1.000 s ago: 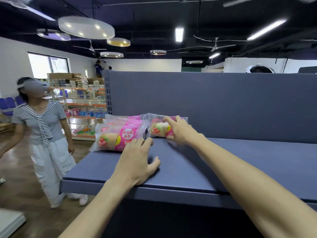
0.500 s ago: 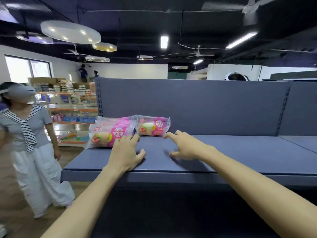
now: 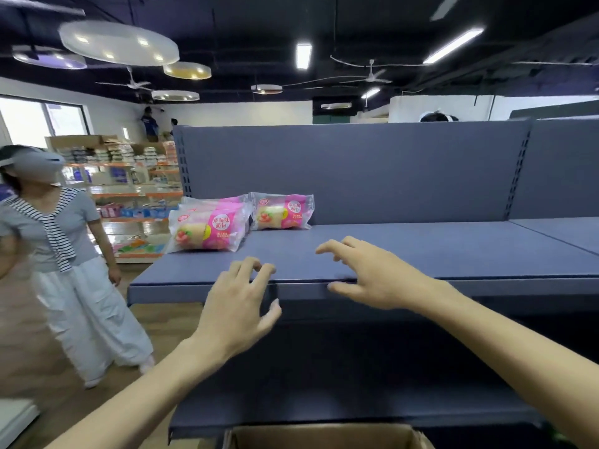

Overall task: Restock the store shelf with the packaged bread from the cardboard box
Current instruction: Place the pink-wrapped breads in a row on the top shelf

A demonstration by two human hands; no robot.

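Pink packaged breads lie at the left end of the blue shelf (image 3: pixel 421 251): a stack (image 3: pixel 207 230) near the end and a single pack (image 3: pixel 282 212) against the back panel. My left hand (image 3: pixel 236 306) hovers in front of the shelf's front edge, fingers loosely spread, holding nothing. My right hand (image 3: pixel 366 273) hangs over the front edge, fingers relaxed and empty. Both hands are apart from the packs. The cardboard box (image 3: pixel 324 437) shows its open top at the bottom edge; its contents are hidden.
A person in a grey top and white trousers (image 3: pixel 61 254) stands left of the shelf end. A lower shelf (image 3: pixel 340 400) sits below, above the box. More stocked shelving (image 3: pixel 129 189) stands behind at the left. Another shelf section (image 3: pixel 564 228) adjoins at the right.
Both hands have pulled back from the bread packs toward the shelf's front edge. The view has dropped, bringing the lower shelf and the cardboard box into sight.
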